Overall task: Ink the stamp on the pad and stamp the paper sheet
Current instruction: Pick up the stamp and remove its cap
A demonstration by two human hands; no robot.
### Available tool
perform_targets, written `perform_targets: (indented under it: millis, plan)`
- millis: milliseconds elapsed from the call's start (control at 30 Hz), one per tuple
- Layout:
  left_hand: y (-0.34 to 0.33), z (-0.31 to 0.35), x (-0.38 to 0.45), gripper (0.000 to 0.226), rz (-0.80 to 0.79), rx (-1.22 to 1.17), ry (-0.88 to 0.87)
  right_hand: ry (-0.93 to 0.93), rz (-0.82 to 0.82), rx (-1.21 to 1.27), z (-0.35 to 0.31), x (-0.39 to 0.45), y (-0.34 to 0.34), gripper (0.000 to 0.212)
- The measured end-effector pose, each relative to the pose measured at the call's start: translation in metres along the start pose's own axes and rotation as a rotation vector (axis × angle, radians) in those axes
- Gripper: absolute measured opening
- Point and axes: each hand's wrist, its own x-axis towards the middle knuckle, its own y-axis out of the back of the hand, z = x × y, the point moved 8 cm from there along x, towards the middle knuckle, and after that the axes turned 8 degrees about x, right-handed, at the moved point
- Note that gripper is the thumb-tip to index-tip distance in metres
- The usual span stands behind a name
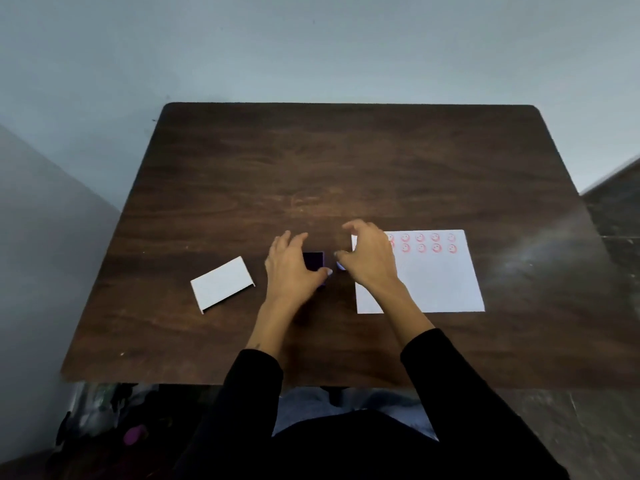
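A dark purple ink pad [313,260] lies on the brown table [346,161], near its front middle. My left hand [294,268] grips it, with fingers on the far side and the thumb on the near right corner. Just right of the pad, a small bluish stamp [341,266] stands on the table, mostly hidden. My right hand [370,261] hovers over it with fingers spread, the thumb close above it. The white paper sheet [436,282] lies to the right, and two rows of red smiley prints [436,243] run along its far edge.
A white box lid [223,284] lies to the left of the pad. A pale wall rises behind the table's far edge. Dark flooring shows to the right, and a bag with clutter sits on the floor at lower left.
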Motion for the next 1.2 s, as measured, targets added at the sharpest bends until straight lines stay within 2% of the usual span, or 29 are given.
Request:
perform_targets:
  millis: [167, 267, 400, 633, 900, 1200]
  plan:
    - [-0.021, 0.020, -0.003, 0.080, -0.002, 0.058, -0.100, -0.023, -0.051, -0.041, 0.014, -0.005, -0.004, 0.030]
    - [-0.026, 0.025, -0.006, 0.072, 0.029, 0.074, -0.119, -0.038, -0.042, -0.053, 0.017, -0.007, -0.005, 0.017]
    - [-0.029, 0.025, -0.007, 0.057, 0.094, 0.080, -0.112, -0.041, -0.011, 0.034, 0.019, -0.007, -0.001, 0.011]
    - [-0.022, 0.023, -0.008, 0.029, 0.179, -0.025, -0.088, -0.092, 0.027, 0.251, 0.021, -0.005, 0.005, 0.017]
    - [-0.019, 0.022, -0.010, 0.026, 0.185, -0.076, -0.091, -0.084, 0.034, 0.269, 0.019, -0.005, 0.005, 0.025]
    - [-0.017, 0.022, -0.011, 0.026, 0.192, -0.046, -0.113, -0.046, 0.046, 0.223, 0.016, -0.005, 0.005, 0.020]
